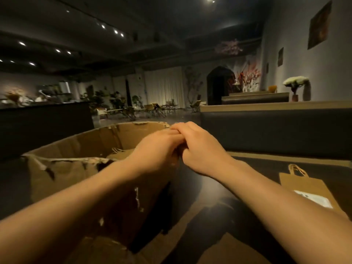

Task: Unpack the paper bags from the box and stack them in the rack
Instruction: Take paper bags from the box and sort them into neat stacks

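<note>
Hands meet over box [80,168] far rim: left hand [158,149], right hand [200,147] curled together, contents hidden. Box torn, brown; flat bag [306,189] w/ twine handle at right.

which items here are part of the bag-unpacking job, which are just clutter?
Job:
cardboard box, open, torn rim
paper bags in the box
paper bag lying flat on the dark surface, right
left hand and right hand, pressed together above the box

Clutter:
vase of white flowers
wall pictures
folding chairs
</note>
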Motion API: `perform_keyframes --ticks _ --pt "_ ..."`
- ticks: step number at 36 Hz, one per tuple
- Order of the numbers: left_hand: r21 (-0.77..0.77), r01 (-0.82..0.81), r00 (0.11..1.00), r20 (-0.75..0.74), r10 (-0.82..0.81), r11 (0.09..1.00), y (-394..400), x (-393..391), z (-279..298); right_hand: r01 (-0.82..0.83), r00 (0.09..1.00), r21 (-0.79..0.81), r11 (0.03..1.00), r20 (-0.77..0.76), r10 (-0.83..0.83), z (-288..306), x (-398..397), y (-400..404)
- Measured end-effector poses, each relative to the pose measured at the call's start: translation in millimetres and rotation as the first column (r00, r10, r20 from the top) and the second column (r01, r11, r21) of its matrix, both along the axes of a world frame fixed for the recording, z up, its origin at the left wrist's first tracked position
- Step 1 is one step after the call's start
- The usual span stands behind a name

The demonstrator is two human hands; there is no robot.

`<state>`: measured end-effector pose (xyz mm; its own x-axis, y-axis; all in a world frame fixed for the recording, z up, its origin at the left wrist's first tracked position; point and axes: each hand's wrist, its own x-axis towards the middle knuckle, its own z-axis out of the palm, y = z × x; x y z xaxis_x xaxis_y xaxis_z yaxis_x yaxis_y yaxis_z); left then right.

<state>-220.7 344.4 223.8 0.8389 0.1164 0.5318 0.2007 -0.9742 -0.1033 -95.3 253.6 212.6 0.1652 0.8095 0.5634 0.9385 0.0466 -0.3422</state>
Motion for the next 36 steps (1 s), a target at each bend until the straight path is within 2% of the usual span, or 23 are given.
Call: perform_keyframes --ticks 3,5,7,10,12,13,16,19,21,23,25,26,28,30,33,36 --pt "0.025 -0.102 0.993 0.053 0.101 0.994 33 -37 27 -0.094 0.995 -0.010 0.996 0.017 0.094 23 -24 39" --pt "-0.054 -0.242 0.968 0.060 0.245 0.969 63 -59 35 -0.116 0.991 -0.076 0.990 0.052 0.120 35 -36 67" --pt "-0.241 -0.390 0.918 -0.032 0.394 0.889 99 -79 35 -0.121 0.988 -0.170 0.978 0.079 0.136 42 -45 95" --pt "-0.381 -0.613 0.790 -0.315 0.526 0.692 152 -102 25 -0.052 0.985 -0.367 0.929 0.134 0.108 42 -48 133" --pt "-0.498 -0.688 0.725 -0.482 0.491 0.528 174 -106 20 0.016 0.982 -0.546 0.838 0.166 0.090 38 -46 152" --pt "-0.539 -0.689 0.725 -0.530 0.440 0.485 181 -104 18 0.046 0.980 -0.632 0.774 0.180 0.089 37 -46 159" --pt "-0.518 -0.704 0.697 -0.635 0.333 0.486 199 -92 9 0.067 0.983 -0.798 0.599 0.156 0.099 39 -45 171" --pt "-0.370 -0.803 0.534 -0.796 0.286 0.467 215 -83 -1 0.052 0.991 -0.886 0.461 0.102 0.083 40 -42 183" --pt "-0.292 -0.846 0.436 -0.860 0.265 0.446 233 -83 -5 0.057 0.991 -0.912 0.407 0.102 0.089 33 -40 193" --pt "-0.297 -0.890 0.392 -0.887 0.246 0.347 284 -81 -21 0.081 0.986 -0.913 0.399 0.132 0.100 20 -39 201" --pt "-0.313 -0.900 0.390 -0.890 0.238 0.303 288 -79 -25 0.104 0.978 -0.913 0.394 0.165 0.126 11 -37 205" --pt "-0.307 -0.900 0.385 -0.893 0.235 0.308 267 -78 -18 0.112 0.976 -0.912 0.396 0.175 0.128 9 -35 207" --pt "-0.261 -0.873 0.383 -0.890 0.249 0.413 226 -72 -7 0.124 0.975 -0.894 0.430 0.190 0.114 8 -32 208" --pt "-0.277 -0.804 0.467 -0.842 0.270 0.526 207 -66 -2 0.128 0.976 -0.866 0.483 0.196 0.093 7 -30 207" --pt "-0.334 -0.734 0.551 -0.802 0.231 0.592 194 -63 3 0.107 0.979 -0.781 0.615 0.190 0.070 7 -30 204" --pt "-0.387 -0.672 0.597 -0.787 0.153 0.631 191 -68 8 0.090 0.991 -0.630 0.771 0.135 -0.005 9 -27 205"
